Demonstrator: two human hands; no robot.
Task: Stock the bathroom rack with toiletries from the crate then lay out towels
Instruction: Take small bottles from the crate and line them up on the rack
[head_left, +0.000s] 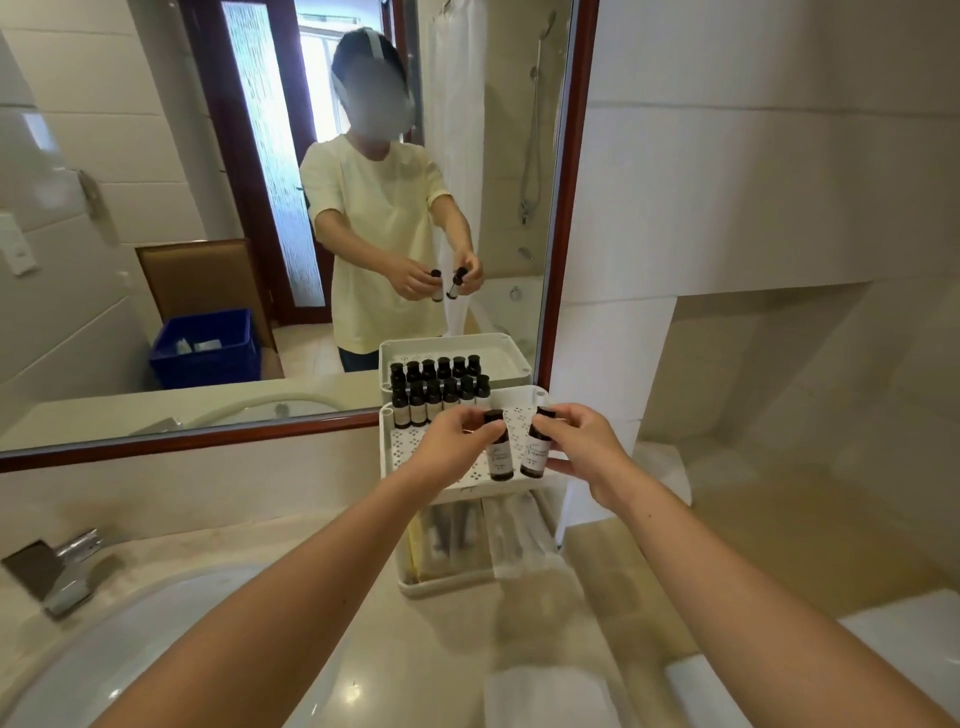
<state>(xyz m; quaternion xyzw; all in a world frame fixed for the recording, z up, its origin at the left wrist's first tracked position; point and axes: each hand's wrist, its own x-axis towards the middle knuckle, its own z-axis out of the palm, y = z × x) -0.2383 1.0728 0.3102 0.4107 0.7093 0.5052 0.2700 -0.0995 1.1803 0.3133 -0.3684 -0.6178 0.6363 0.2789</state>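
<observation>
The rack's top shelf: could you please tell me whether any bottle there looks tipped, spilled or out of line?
Nothing stands out. The shelved bottles stand upright in a tidy row at the back of the top shelf; no spill shows. Only the bottle in the right hand tilts, being held.

A white two-tier rack (410, 449) is set on the counter (623, 587). Dark, white-labelled bottles (434, 402) are lined upright along the back of its perforated top tray. Above the tray's front, the left bottle (498, 460) is pinched upright by the left hand (452, 447), and the right bottle (536, 452) is pinched slightly tilted by the right hand (582, 447).
</observation>
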